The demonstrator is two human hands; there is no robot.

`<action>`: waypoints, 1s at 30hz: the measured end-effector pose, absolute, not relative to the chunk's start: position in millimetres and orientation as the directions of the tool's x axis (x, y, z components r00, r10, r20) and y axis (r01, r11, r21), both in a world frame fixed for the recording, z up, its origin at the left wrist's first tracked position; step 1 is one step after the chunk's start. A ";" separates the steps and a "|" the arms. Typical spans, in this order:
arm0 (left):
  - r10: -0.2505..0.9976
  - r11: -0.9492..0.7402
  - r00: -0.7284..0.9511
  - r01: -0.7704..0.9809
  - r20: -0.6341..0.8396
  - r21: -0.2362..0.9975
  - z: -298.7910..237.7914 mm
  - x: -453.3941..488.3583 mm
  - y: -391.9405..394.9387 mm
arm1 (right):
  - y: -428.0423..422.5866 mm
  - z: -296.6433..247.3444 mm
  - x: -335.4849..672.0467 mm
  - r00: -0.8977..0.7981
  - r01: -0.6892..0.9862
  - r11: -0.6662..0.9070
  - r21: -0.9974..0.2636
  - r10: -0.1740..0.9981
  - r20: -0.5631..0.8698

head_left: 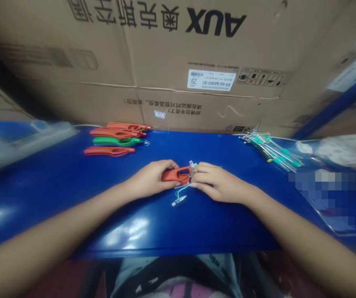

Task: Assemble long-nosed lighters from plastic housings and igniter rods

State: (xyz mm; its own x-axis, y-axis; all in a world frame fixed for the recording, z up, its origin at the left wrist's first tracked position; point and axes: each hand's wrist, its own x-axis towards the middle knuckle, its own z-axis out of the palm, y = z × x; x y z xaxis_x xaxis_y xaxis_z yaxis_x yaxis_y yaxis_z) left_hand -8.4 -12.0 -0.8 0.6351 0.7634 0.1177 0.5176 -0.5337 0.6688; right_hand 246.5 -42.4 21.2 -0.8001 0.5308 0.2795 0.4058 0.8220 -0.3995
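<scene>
An orange plastic handle shell [178, 174] lies on the blue table [72, 182] between my two hands. My left hand [151, 179] is closed around its left end. My right hand [215, 181] pinches at its right end, where a small white part [192, 164] sticks up. Thin green and white wires [181, 193] trail from the shell toward me and end in a small component [178, 202] on the table.
Several orange handle shells [118, 132] and a green handle shell [115, 141] lie at the back left. A bundle of green-handled screwdrivers [271, 151] lies at the back right. A big cardboard box [178, 62] stands behind the table. Clear plastic bags [25, 138] sit on both sides.
</scene>
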 end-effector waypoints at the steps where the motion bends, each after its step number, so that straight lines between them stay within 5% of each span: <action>1: 0.766 -0.536 0.632 0.524 0.119 0.662 -0.4 -8.7 -11.9 | -41.7 22.8 248.3 -0.787 0.397 0.816 -0.420 0.538 0.303; 7: 0.803 -0.487 0.588 0.550 0.100 0.679 4.4 -12.0 -9.8 | -24.1 43.6 271.5 -0.559 0.382 0.765 -0.518 0.638 0.529; 11: 0.806 -0.488 0.585 0.568 0.092 0.663 9.4 -13.0 -10.1 | -4.0 66.8 302.3 -0.306 0.570 0.631 -0.526 0.757 0.577; 18: 0.767 -0.597 0.602 0.547 0.220 0.587 9.8 -12.4 -12.0 | 40.5 97.0 386.2 -0.150 0.889 0.371 -0.269 0.790 0.594; 22: 0.750 -0.630 0.594 0.507 0.291 0.589 5.8 -10.8 -13.5 | 65.2 90.0 428.7 -0.191 0.981 0.194 0.028 0.913 0.361; 30: 0.696 -0.676 0.663 0.475 0.276 0.564 0.2 -8.5 -19.8 | 71.8 40.2 456.8 -0.115 0.990 0.098 0.103 0.978 0.174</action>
